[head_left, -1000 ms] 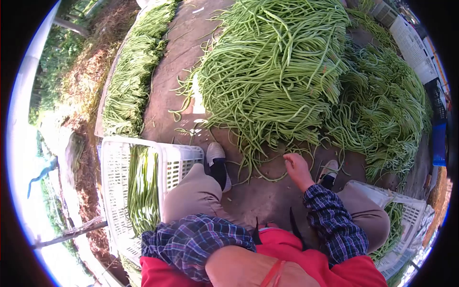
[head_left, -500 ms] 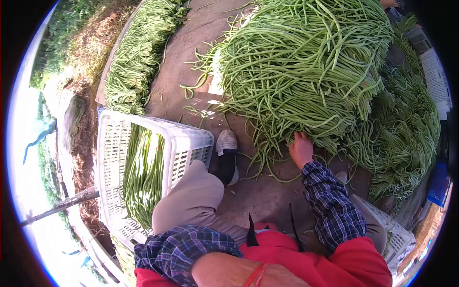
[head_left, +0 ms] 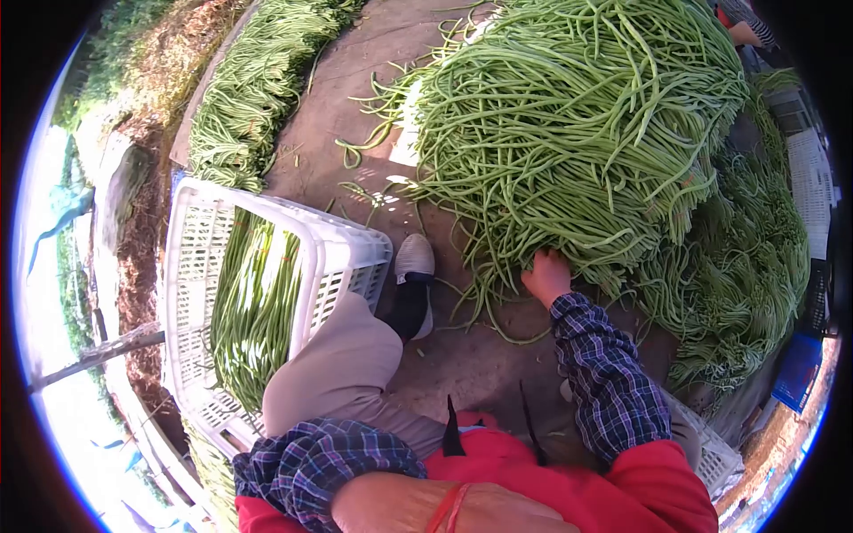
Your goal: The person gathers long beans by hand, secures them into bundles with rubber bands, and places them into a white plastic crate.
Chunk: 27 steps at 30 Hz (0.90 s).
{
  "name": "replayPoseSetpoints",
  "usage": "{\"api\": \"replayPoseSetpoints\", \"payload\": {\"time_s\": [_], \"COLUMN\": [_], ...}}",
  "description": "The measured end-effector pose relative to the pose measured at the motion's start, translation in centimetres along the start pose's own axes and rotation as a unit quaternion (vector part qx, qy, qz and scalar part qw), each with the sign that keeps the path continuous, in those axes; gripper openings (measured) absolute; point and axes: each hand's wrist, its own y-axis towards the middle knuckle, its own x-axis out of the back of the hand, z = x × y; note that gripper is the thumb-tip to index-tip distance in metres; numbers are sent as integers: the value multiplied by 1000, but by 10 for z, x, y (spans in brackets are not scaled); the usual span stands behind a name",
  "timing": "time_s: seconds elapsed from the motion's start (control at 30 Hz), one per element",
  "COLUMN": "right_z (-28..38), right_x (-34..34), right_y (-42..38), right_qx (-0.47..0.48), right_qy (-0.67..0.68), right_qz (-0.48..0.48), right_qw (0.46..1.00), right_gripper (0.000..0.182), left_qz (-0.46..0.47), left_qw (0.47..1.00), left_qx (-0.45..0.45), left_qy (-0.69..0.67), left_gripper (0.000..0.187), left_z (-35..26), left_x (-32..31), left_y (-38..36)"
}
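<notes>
My right hand (head_left: 547, 276) is at the near edge of a big pile of green long beans (head_left: 577, 133), its fingers curled in among the lowest beans with the tips hidden. My left hand (head_left: 511, 511) is close to the camera at the bottom edge, with a red band (head_left: 447, 508) around the wrist; its fingers fall outside the view. Beside my left leg, a white plastic crate (head_left: 322, 233) lies tilted with its open side toward me. Long beans (head_left: 258, 306) are laid lengthwise in it.
A row of long beans (head_left: 253, 89) stretches along the far left. More beans (head_left: 742, 258) are heaped at right. Near my right leg stands another white crate (head_left: 711, 457). A blue box (head_left: 797, 373) is at the right edge. Another person's arm (head_left: 745, 34) shows at top right.
The view has shifted slightly. My right hand stays at the bottom edge of the pile, fingers still among the beans. More of the other person's arm shows at top right.
</notes>
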Motion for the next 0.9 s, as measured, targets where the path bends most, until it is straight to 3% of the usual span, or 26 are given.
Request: {"api": "replayPoseSetpoints", "payload": {"time_s": [0.13, 0.2, 0.27, 0.33, 0.4, 0.47, 0.5, 0.53, 0.6, 0.67, 0.73, 0.77, 0.9], "right_z": [-1, 1, 2, 4, 5, 3, 9, 5, -6, -4, 1, 12, 20], "right_x": [-8, -12, -14, -15, -5, 3, 21, 16, 2, -3, -5, 11, 54], "right_y": [15, 12, 13, 17, 25, 39, 43, 44, 40, 35, 33, 29, 22], "right_qx": [-43, -35, -28, -44, -55, -45, -117, -113, 12, -11, -141, -156, -157], "right_qy": [16, 14, 13, 48, 77, 211, 240, 235, 338, 348, 406, 445, 420], "right_qz": [84, 62, 42, 93, 123, 229, 317, 316, 248, 226, 254, 257, 299], "right_qw": [995, 997, 999, 994, 988, 949, 910, 912, 908, 910, 867, 843, 842], "right_gripper": [49, 48, 48, 48, 54, 58, 58, 58, 57, 53, 51, 48, 35], "left_qz": [18, 51, 33, 16, 41, 31, 20, 19, 16, 15, 15, 12, 16], "left_qw": [999, 994, 996, 997, 992, 992, 992, 992, 995, 993, 991, 990, 984], "left_qx": [31, 84, 63, 42, 77, 59, 45, 39, 22, 11, 6, 1, 0], "left_qy": [32, 49, 59, 70, 88, 103, 112, 116, 100, 116, 130, 142, 180], "left_gripper": [19, 19, 19, 19, 19, 19, 20, 20, 20, 21, 21, 22, 25], "left_z": [-16, -24, -19, -20, -27, -27, -26, -26, -25, -24, -24, -24, -26], "left_x": [15, 20, 17, 17, 20, 19, 17, 17, 16, 16, 16, 17, 16], "left_y": [5, 9, 3, 0, 2, -1, -2, -4, -6, -8, -9, -10, -15]}}
